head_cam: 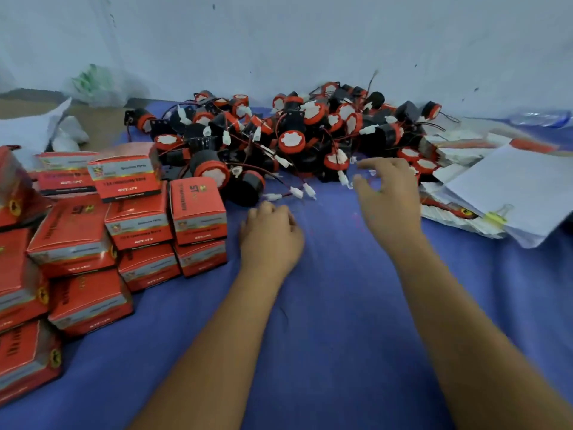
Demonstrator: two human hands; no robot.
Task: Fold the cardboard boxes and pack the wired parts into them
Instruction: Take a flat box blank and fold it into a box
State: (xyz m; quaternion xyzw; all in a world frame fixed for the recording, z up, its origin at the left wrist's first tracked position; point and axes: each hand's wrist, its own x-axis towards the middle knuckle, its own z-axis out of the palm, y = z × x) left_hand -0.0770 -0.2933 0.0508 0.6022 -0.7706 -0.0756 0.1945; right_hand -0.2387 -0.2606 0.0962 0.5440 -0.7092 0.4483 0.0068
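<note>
A heap of wired parts (291, 141), black and red cylinders with thin wires and white plugs, fills the far middle of the blue cloth (325, 321). Folded red cardboard boxes (139, 225) are stacked on the left. Flat, unfolded box blanks (465, 150) lie in a pile on the right, partly under white paper. My left hand (271, 237) rests on the cloth just in front of the heap, fingers curled under, holding nothing. My right hand (387, 193) hovers at the heap's near edge with fingers spread and loosely bent, nothing in it.
A stack of white sheets (514, 187) with a yellow clip lies at the right. White paper (31, 128) and a plastic bag (93, 85) sit at the far left by the pale wall. Bare blue cloth stretches between my arms and toward me.
</note>
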